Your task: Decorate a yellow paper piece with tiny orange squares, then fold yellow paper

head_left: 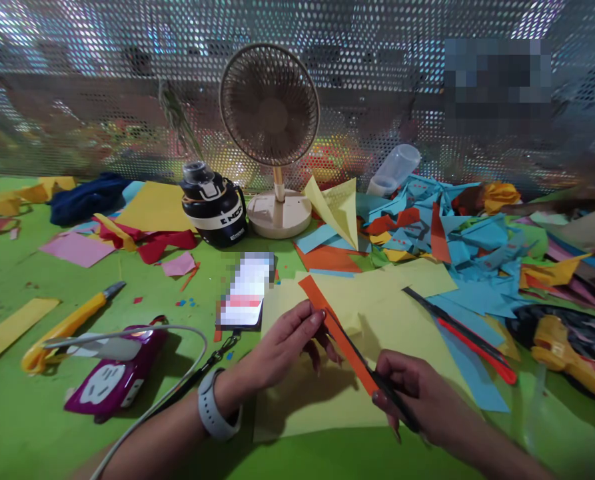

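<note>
An orange paper strip (346, 343) slants between my two hands, above pale yellow sheets (297, 400). My left hand (297, 340) pinches the strip near its upper end, thumb on top. In my right hand (410, 393) is a slim dark tool (394, 401), its thin dark edge running along the strip's right side; whether it is scissors or a knife I cannot tell. My right fingers are closed round it by the strip's lower end. A black and red tool (470, 340) lies on the papers to the right.
Behind stand a fan (277, 213) and a black bottle (212, 220). A phone (244, 293), purple device (117, 373) with a cable, and yellow cutter (72, 327) lie left. Blue paper scraps (427, 233) pile up right, near a glue gun (572, 360) on a black dish.
</note>
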The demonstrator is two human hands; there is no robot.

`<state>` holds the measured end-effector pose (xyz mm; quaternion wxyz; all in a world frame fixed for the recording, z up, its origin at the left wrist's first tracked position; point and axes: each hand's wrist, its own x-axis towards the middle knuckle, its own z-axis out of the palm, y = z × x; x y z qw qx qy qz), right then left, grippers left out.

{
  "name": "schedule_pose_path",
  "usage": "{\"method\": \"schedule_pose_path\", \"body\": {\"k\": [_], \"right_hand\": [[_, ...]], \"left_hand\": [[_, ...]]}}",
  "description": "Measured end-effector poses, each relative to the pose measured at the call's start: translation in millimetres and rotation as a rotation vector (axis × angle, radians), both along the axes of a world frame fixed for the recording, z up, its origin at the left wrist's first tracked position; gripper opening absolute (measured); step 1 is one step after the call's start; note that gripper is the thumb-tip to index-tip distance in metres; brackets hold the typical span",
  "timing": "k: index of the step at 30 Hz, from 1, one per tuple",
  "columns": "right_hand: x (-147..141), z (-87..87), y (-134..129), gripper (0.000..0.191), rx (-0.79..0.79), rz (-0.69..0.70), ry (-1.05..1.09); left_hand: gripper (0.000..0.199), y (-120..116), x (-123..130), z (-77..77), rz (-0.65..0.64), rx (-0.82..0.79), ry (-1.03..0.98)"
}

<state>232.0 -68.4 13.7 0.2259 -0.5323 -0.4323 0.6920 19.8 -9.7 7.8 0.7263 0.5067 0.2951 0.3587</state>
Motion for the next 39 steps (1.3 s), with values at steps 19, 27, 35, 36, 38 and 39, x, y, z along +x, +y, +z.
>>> {"method": "schedule_pose_path", "body": {"k": [19,27,35,36,38,39], "right_hand": [[0.2,-2.2,-0.4,0.048,0.020,-0.004,0.018],[1.0,-2.7,0.9,0.046,0.019,-0.021,-0.019],[-0.3,-1.3,0.1,0.046,0.012,-0.026,-0.011],[-0.5,-0.5,0.1,0.046,0.008,-0.025,-0.011],[-0.7,0.6,-0.2,0.046,0.010,-0.023,-0.015],[-0.7,0.8,-0.4,0.046,0.014,-0.021,-0.016]], "left_hand": [[0.023,-2.7,1.0,4.5,-0.015,0.026,0.059],[0.025,0.3,-5.3,4.6,0.058,0.006,0.097],[0.028,-1.6,-1.3,2.6,0.012,0.049,0.085],[0.028,-1.6,-1.1,2.7,0.013,0.047,0.087],[0.027,-1.4,-0.7,2.9,0.013,0.043,0.086],[0.027,-1.2,-0.6,2.9,0.014,0.040,0.083]]}}
